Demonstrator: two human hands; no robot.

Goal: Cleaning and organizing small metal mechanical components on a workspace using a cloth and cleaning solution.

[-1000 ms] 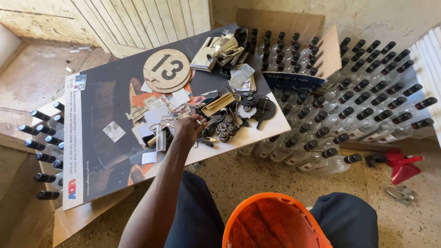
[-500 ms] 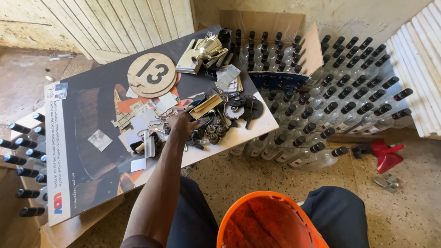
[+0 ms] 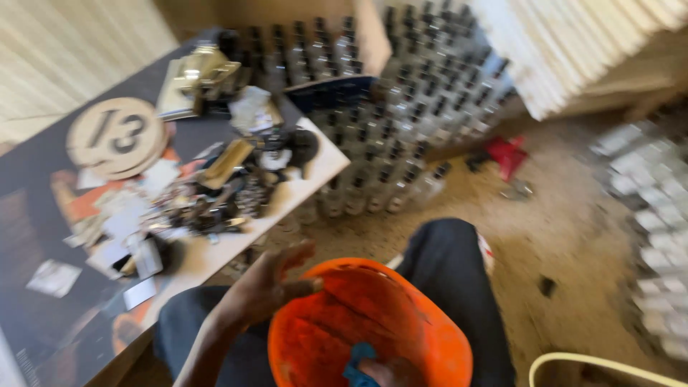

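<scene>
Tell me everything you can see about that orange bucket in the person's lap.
The orange bucket is round, looks like plastic, and sits upright between the person's knees, mouth open to the camera. Its inner wall looks scuffed and dusty. The left hand rests at its rim, fingers spread. Inside, the right hand holds something blue, too blurred to name. The bucket's lower edge is cut off by the frame.

Over my orange bucket (image 3: pixel 373 315) the air lies open for my left grip (image 3: pixel 269 287), while the clutter of small parts (image 3: pixel 215 193) crowds the counter (image 3: pixel 208 254) edge and packed bottles (image 3: pixel 387 143) wall off the floor (image 3: pixel 566 229) beyond my knee.
</scene>
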